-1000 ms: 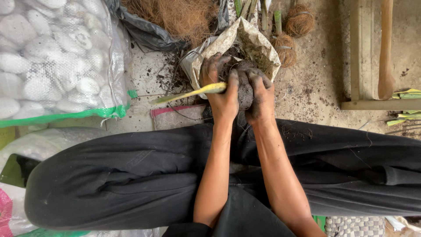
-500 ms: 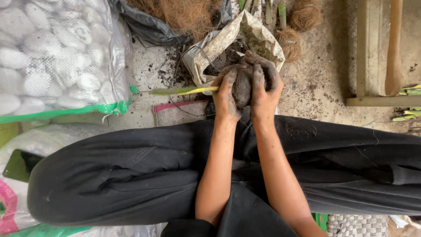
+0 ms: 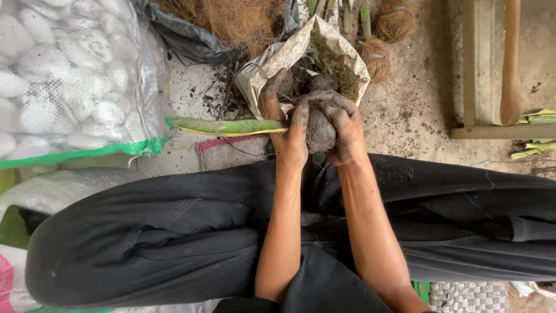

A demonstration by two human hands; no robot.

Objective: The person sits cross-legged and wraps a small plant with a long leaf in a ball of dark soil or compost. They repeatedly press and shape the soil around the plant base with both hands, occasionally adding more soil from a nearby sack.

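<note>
**Soil ball pressed between both hands, leaf already set in**

The soil ball [image 3: 319, 131] is held just in front of the open paper sack [image 3: 289, 58], at the sack's near lip, and is clasped between both hands. The left hand [image 3: 288, 130] is closed against the ball's left side, its thumb raised toward the sack's mouth; the right hand [image 3: 341, 130] is curled over the top and right side, fingers bent tight. Both hands are coated in dark, damp earth.

As far as can be judged, the shaping is well advanced: a compact, rounded lump has been formed, and a long green leaf [image 3: 229, 126] with a yellow edge is seen projecting from it, leftward of the sack. No wrapping of fibre or string is seen on the ball, so any covering appears not yet done; whether roots are inside cannot be told.

The ball's surface looks matte, crumbly and slightly fibrous. The sack is crinkled, stiff paper, speckled with soil, with more loose dark soil inside. Behind the sack, a heap of brown coir fibre [image 3: 231, 20] is seen, wiry and tangled, and to the sack's right two finished fibre-wrapped balls [image 3: 385, 40], rough and round. Far left of the sack, smooth white pebbles [image 3: 63, 75] are packed in a clear mesh-printed bag.
</note>
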